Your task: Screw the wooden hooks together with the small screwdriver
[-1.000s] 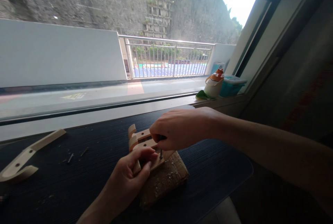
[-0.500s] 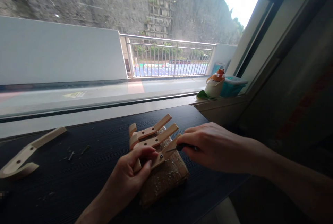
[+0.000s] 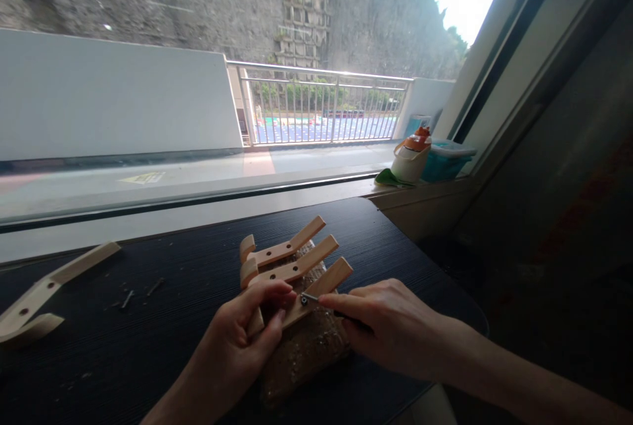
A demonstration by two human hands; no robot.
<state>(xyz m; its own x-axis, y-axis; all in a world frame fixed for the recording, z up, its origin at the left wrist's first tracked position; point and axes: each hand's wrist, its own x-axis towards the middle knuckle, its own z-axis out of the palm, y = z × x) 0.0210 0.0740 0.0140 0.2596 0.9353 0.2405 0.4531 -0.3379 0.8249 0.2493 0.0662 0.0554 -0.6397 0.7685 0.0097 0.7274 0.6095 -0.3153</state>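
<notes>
Head view, the only 1 here.

- 3 pale wooden J-shaped hooks point(image 3: 289, 260) lie side by side on a rough brown fibre block point(image 3: 309, 352), near centre of the dark ribbed table top point(image 3: 148, 359).
- Left hand point(image 3: 237, 339): thumb and fingers pinch the curled left end of the nearest hook point(image 3: 324, 282), holding it down on the block.
- Right hand point(image 3: 390, 329): closed around a thin dark-handled screwdriver point(image 3: 341, 313). It lies nearly flat, tip pointing left at the small silver screw point(image 3: 303, 298) in the nearest hook. Tip looks to touch the screw head, but it's too small to be sure.

Change over the last 1 s:
- 1 s ago the right hand sat on top of the nearest hook with the driver upright on the screw.
- 0.5 s ago it had swung out right, uncovering all 3 hooks.
- Now it's lower and nearer, with the driver laid over.
- Left hand's pinch hasn't moved.
- My read: no downward load on the screw at this instant. The hook is held by the left hand only.

Rest:
- A 4th loose pale wooden hook point(image 3: 34, 300) sits far left on the table.
- 2 loose dark screws point(image 3: 127, 298) lie just right of it.
- A white pot with orange lid point(image 3: 409, 158) and a teal plastic box point(image 3: 448, 161) stand on the far right sill.
</notes>
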